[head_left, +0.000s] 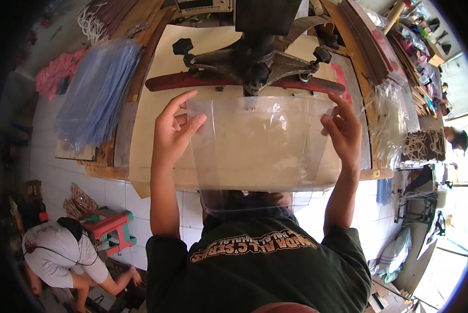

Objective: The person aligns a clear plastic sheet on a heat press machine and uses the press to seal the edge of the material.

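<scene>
Head view: both hands were raised over the worktop (145, 172), holding one clear plastic sheet (255, 151) between them. Left hand (174, 130) pinched the sheet's upper left edge between thumb and curled fingers, with the index finger standing free and pointing up. Right hand (343, 130) pinched the upper right edge in the same way, fingers bent around the border. The sheet hung flat and roughly upright between the two grips; its top edge sat just below the dark metal press head (255, 62), and its lower edge reached down in front of the person's dark green shirt (260, 261). A cream-coloured board (150, 104) covered the worktop beneath it. A red bar (192, 81) ran across under the press head, just above the sheet's top edge.

Judgement: the step in hand looked like lining the sheet up with the press, not yet laying it down. The next move would call for even lowering from both grips, keeping the top edge parallel to the red bar and the film taut so it did not buckle.

Surroundings: a stack of bluish plastic sheets (96, 88) lay on the left of the worktop, bundles of white cord (390, 125) on the right. Another person (62, 255) crouched on the tiled floor at lower left, beside a red and green stool (109, 227).
</scene>
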`<state>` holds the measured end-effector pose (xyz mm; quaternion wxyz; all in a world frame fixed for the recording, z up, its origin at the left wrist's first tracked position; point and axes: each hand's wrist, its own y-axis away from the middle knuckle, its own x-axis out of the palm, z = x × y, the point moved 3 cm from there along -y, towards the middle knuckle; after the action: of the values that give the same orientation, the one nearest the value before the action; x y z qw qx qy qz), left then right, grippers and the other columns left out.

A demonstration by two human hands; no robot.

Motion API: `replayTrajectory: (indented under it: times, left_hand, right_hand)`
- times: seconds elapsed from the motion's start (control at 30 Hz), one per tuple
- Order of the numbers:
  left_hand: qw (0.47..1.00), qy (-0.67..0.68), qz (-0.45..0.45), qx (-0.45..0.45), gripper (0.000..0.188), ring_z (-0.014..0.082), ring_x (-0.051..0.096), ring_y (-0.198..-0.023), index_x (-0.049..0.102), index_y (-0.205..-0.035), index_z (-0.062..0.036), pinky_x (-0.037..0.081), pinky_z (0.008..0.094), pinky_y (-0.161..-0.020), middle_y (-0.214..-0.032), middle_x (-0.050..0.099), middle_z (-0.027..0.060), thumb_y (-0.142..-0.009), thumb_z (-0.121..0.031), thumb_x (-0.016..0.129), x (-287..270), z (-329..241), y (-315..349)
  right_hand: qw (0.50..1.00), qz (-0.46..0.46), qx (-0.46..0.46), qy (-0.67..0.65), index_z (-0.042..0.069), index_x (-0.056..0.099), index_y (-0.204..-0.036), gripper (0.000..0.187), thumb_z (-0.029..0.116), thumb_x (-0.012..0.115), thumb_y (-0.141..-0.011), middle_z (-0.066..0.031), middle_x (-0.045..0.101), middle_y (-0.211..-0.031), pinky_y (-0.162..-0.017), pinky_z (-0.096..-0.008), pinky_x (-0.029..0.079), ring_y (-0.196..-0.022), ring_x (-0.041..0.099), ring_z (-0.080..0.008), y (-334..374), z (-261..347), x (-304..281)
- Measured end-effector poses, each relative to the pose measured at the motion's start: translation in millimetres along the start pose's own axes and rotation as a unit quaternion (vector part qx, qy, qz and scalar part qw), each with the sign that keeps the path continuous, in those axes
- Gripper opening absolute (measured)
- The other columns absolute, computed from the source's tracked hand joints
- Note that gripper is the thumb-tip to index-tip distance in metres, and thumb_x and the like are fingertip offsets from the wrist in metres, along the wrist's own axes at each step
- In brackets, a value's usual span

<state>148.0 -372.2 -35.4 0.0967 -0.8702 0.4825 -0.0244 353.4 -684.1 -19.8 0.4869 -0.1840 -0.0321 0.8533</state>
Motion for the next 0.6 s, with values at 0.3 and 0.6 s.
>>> replayTrajectory:
  times: [0.3, 0.6]
  left_hand:
    - [0.952, -0.261, -0.004, 0.158, 0.038, 0.0219, 0.070, -0.093, 0.070, -0.115, -0.0039, 0.056, 0.0354, -0.084, -0.109, 0.072, 0.0108, -0.080, -0.010, 0.084, 0, -2, -2]
    - [0.833, -0.434, 0.032, 0.342, 0.018, 0.0240, 0.064, -0.085, 0.064, -0.078, -0.0056, 0.048, 0.0382, -0.081, -0.086, 0.066, 0.0045, -0.075, -0.004, 0.082, 9, 6, 2]
  right_hand:
    - [0.944, -0.003, -0.189, 0.272, 0.006, 0.069, -0.107, 0.028, 0.004, 0.080, -0.082, -0.0071, 0.070, -0.097, -0.067, -0.0327, 0.056, -0.086, 0.067, -0.0217, -11, 12, 7]
    - [0.942, 0.052, -0.216, 0.253, 0.004, 0.066, -0.088, 0.014, 0.000, 0.078, -0.080, -0.0088, 0.069, -0.088, -0.069, -0.0391, 0.054, -0.082, 0.067, -0.0293, -8, -20, -2]
